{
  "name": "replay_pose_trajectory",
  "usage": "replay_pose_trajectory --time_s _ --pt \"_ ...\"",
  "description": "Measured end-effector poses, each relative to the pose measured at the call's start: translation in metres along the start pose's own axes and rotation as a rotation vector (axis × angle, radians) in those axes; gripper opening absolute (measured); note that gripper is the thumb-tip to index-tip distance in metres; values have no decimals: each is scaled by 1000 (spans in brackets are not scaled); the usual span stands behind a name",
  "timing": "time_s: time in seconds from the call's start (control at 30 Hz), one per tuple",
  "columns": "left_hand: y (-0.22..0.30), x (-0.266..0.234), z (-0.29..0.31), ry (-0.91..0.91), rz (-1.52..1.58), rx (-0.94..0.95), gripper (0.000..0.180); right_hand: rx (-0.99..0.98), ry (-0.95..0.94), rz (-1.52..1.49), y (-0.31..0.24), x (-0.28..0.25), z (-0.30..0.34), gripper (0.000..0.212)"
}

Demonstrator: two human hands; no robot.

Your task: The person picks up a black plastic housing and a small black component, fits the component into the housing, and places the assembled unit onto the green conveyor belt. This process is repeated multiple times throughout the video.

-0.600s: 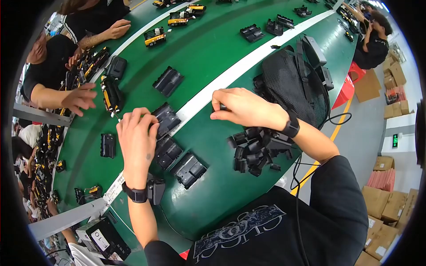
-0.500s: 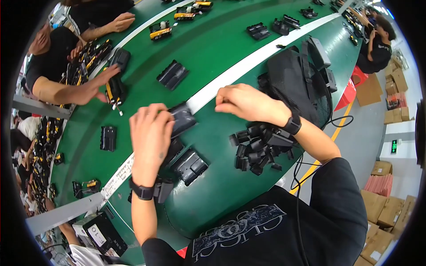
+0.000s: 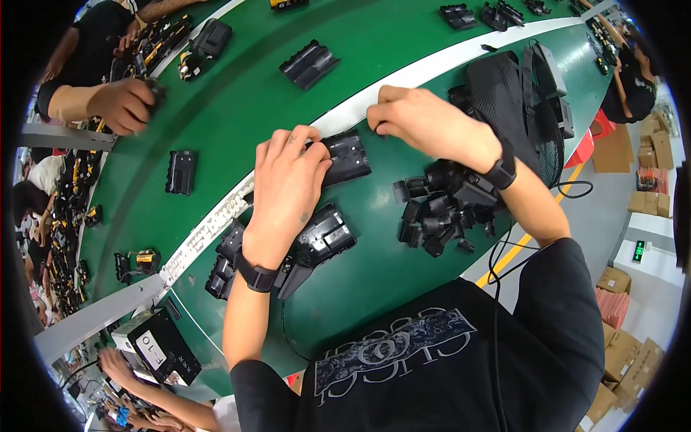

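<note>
My left hand (image 3: 288, 183) grips the left end of a black plastic housing (image 3: 348, 158), its ribbed, hollow side facing up at the edge of the white strip. The fingers curl over that end and hide it. To the right of the housing, apart from it, hovers my right hand (image 3: 428, 124), with thumb and fingers pinched together; a small dark bit shows at the fingertips, too hidden to name. Below the left hand lies another black housing (image 3: 327, 235). More black housings (image 3: 224, 268) sit beside the left wrist. A pile of small black plastic pieces (image 3: 435, 219) is below my right forearm.
A black mesh backpack (image 3: 504, 101) lies right of my right hand, its cable hanging off the table edge. Beyond the white strip (image 3: 345, 111), loose housings (image 3: 309, 65) rest on the green surface (image 3: 237, 108). A co-worker's closed hand (image 3: 126, 106) is at far left.
The whole view has shifted. The housing at my left hand now shows its ribbed side more fully. The co-worker's hand has left the yellow-and-black unit and closed. My right hand stays pinched.
</note>
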State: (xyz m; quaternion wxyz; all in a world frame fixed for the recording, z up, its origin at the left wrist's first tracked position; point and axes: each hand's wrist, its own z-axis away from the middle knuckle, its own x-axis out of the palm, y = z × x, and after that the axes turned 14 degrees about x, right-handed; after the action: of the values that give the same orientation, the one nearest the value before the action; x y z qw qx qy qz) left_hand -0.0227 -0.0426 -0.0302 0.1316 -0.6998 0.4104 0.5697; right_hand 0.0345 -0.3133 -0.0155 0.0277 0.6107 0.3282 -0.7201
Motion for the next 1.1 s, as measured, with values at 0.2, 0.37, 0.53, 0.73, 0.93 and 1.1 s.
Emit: replay_pose_trajectory --time_s 0.2,0.37,0.53,0.73,0.93,1.1 --pt "1 2 4 22 -1 -22 7 71 -9 -196 -35 2 -4 14" --pt "0 1 5 14 0 0 8 -127 243 -130 -44 50 10 16" --pt "-2 3 5 35 -7 31 9 -133 269 97 -43 52 8 18" --pt "-5 4 5 29 3 40 9 -209 85 260 -48 41 -9 19" --pt "-8 5 3 65 2 51 9 -227 171 279 -57 34 2 18" --pt "-4 7 10 79 19 53 9 -177 121 351 -58 34 6 19"
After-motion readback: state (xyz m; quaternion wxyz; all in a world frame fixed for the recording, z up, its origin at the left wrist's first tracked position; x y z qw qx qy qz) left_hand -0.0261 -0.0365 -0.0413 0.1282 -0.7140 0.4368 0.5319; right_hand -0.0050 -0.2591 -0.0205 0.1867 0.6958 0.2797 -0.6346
